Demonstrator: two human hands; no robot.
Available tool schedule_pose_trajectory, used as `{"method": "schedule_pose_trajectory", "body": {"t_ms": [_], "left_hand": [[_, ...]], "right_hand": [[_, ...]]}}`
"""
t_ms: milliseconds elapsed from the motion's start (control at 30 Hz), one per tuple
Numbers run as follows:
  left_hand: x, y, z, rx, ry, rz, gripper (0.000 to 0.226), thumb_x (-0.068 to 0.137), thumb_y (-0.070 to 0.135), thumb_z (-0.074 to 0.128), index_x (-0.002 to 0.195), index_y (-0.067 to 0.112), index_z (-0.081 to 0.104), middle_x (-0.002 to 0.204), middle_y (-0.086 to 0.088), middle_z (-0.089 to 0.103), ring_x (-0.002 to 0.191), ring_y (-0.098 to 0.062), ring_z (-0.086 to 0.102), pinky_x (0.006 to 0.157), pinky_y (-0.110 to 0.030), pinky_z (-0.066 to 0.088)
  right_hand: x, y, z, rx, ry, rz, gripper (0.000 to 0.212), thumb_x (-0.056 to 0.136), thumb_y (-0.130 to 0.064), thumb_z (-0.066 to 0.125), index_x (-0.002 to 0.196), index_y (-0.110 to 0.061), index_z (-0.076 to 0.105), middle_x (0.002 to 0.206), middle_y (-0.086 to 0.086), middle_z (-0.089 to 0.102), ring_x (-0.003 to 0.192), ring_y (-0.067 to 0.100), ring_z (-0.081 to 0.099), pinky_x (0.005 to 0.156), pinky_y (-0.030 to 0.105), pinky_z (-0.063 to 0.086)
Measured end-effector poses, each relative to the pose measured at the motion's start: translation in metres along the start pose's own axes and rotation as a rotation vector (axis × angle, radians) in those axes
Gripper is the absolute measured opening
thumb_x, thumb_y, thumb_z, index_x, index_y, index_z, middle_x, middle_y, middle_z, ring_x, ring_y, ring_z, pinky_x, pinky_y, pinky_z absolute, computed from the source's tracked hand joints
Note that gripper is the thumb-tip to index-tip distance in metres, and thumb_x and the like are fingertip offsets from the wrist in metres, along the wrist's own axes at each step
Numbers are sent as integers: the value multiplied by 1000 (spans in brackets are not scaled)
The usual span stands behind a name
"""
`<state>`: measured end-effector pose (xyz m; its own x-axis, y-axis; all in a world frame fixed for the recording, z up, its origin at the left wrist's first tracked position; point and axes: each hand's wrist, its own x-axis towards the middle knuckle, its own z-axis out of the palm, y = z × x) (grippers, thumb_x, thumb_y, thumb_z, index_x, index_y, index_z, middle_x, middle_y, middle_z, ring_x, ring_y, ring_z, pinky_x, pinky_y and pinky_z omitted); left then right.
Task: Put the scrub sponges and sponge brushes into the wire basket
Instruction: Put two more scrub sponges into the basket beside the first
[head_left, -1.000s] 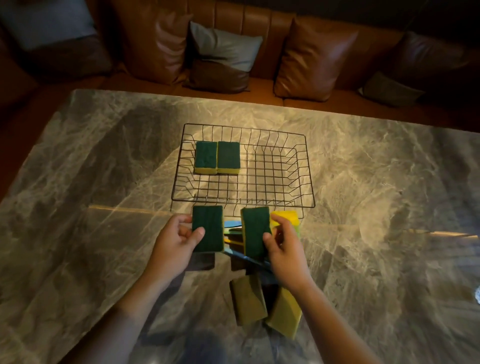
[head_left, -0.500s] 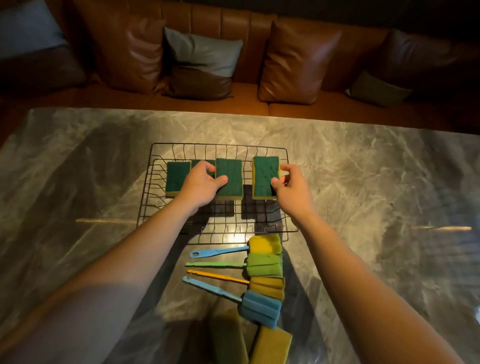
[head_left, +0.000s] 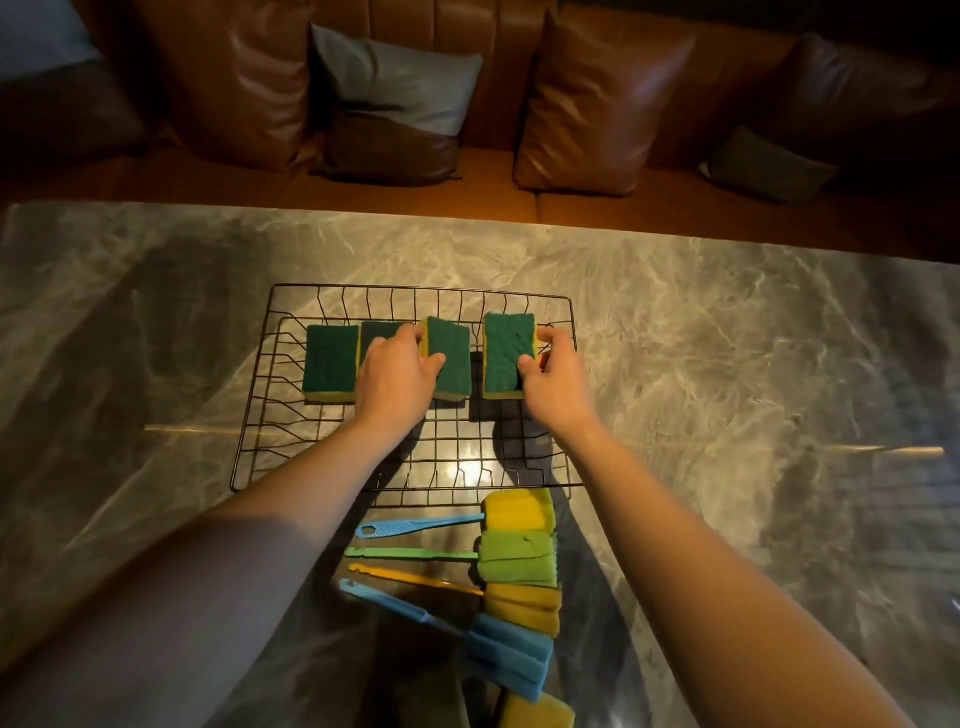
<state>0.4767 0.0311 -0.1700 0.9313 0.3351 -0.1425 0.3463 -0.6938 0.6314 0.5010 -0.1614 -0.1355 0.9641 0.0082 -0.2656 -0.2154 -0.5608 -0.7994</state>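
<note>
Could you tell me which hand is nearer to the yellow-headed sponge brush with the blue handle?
Right. The right hand sits directly beyond the brush's yellow head, gripping a sponge; the left hand is farther left.

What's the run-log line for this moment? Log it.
left hand: holds sponge | right hand: holds sponge | both over basket | brushes: on table

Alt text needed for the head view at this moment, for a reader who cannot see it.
Both hands reach into a wire basket on a marble table, the left hand and right hand each gripping a green scrub sponge beside two sponges already lying there. Four sponge brushes lie on the table outside the basket, nearer the person.
</note>
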Motion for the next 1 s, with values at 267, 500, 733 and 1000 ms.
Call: {"method": "schedule_pose_trajectory", "body": {"t_ms": [267, 500, 733, 1000], "left_hand": [[-7, -1, 5, 94, 108, 60, 39, 98, 25, 62, 136, 14, 56, 97, -9, 67, 101, -27, 53, 77, -40, 46], [-3, -28, 13, 364, 65, 411, 49, 90, 14, 64, 138, 20, 55, 137, -13, 50, 127, -34, 43, 101, -50, 42], [-2, -49, 21, 563, -95, 462, 79, 98, 68, 24, 160, 20, 17, 170, -2, 12, 157, -22, 0, 124, -51, 9], [-1, -49, 22, 571, -93, 457, 75, 100, 63, 20, 161, 20, 12, 171, -2, 10, 157, -23, 1, 125, -50, 8]], "right_hand": [[8, 8, 8, -46, -18, 20, 39, 103, -11, 52, 141, -7, 43, 114, 15, 62, 84, 12, 61, 47, 1, 40], [15, 10, 19, -97, -24, 27, 38, 102, -10, 53, 138, -5, 41, 113, 20, 63, 93, 24, 64, 46, 7, 40], [16, 6, 30, -146, 5, 4, 35, 101, -11, 53, 134, -6, 42, 114, 19, 63, 95, 29, 67, 73, 39, 57], [5, 21, 44, -192, -43, -57, 44, 100, -11, 56, 142, -7, 43, 138, 16, 49, 127, 27, 49, 109, 31, 40]]}}
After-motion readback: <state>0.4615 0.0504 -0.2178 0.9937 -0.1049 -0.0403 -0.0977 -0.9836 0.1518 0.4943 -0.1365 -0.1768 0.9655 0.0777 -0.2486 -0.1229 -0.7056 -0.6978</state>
